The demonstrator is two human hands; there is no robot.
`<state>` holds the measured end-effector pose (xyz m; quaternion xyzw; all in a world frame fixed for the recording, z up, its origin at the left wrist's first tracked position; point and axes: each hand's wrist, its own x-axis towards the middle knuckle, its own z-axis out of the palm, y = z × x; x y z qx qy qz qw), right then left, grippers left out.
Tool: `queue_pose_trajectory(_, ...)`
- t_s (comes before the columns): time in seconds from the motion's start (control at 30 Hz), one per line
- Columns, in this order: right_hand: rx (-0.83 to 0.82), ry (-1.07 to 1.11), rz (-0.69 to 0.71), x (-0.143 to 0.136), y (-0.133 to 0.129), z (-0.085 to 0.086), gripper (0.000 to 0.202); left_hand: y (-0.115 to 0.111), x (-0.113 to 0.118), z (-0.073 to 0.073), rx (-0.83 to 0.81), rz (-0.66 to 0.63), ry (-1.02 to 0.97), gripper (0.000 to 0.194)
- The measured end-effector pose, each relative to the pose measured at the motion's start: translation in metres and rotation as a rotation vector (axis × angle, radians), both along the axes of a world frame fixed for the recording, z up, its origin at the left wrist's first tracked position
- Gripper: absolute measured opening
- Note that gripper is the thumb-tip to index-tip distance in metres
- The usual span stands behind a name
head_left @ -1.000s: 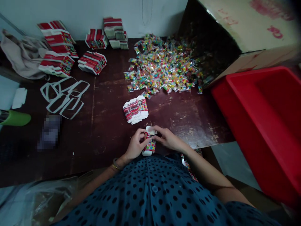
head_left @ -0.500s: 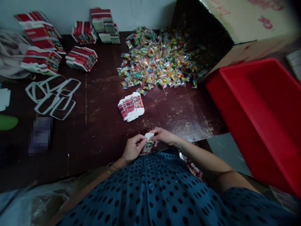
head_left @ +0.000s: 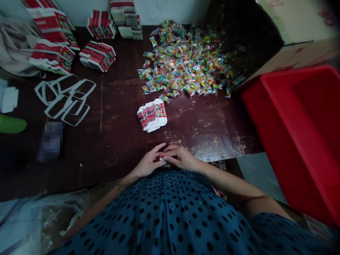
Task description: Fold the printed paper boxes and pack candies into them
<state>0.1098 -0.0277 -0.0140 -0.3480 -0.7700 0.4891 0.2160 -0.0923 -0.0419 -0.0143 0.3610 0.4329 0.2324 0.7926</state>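
Observation:
Close to my body at the table's front edge, both hands are closed on a small printed cardboard box [head_left: 166,164], mostly covered by my fingers. My left hand [head_left: 147,163] grips its left side, with the index finger raised. From the right, my right hand [head_left: 182,158] has its thumb and fingers over the top end. Just beyond the hands lies a fanned stack of flat red-and-white printed cartons [head_left: 152,116]. Further back spreads a heap of small clear packets of colourful candy [head_left: 183,67].
A red plastic bin [head_left: 289,141] stands at the right beside a large cardboard box [head_left: 294,56]. Bundles of cartons [head_left: 98,56] stand at the back left, near loose white bands [head_left: 66,101]. A green object [head_left: 12,124] and a blurred item [head_left: 51,141] lie left.
The white flap that stood up at the box's top no longer shows. My right fingers have moved over the top, and my left index finger has lifted. The view has shifted slightly.

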Motion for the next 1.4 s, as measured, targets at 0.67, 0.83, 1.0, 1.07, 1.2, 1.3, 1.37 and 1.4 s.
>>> queue_pose_trajectory(0.67, 0.434, -0.679, -0.935, 0.165, 0.199, -0.052, 0.051, 0.039, -0.046, 0.04, 0.337, -0.561, 0.405, 0.032)
queue_pose_trajectory(0.83, 0.575, -0.768, -0.99, 0.169, 0.169, -0.073, 0.054, 0.043, -0.035, 0.023, 0.261, -0.301, 0.299, 0.027)
queue_pose_trajectory(1.0, 0.456, -0.792, -1.011, 0.22, 0.193, -0.066, 0.051, 0.048, -0.012, 0.008, 0.236, -0.123, 0.227, 0.028)
queue_pose_trajectory(1.07, 0.451, -0.77, -0.935, 0.224, 0.201, -0.063, 0.046, 0.05, 0.001, 0.005, 0.225, 0.05, 0.203, 0.031)
queue_pose_trajectory(1.2, 0.456, -0.728, -0.888, 0.195, 0.19, -0.066, 0.043, 0.052, 0.019, 0.006, 0.098, 0.31, 0.08, 0.049)
queue_pose_trajectory(1.3, 0.499, -0.687, -0.906, 0.161, 0.145, -0.071, 0.042, 0.053, 0.019, 0.004, 0.135, 0.405, 0.089, 0.057)
queue_pose_trajectory(1.37, 0.526, -0.644, -0.868, 0.137, 0.099, -0.07, 0.045, 0.051, 0.014, 0.001, 0.148, 0.412, 0.107, 0.055)
queue_pose_trajectory(1.4, 0.521, -0.621, -0.829, 0.125, 0.074, -0.069, 0.044, 0.05, 0.011, -0.002, 0.138, 0.399, 0.11, 0.054)
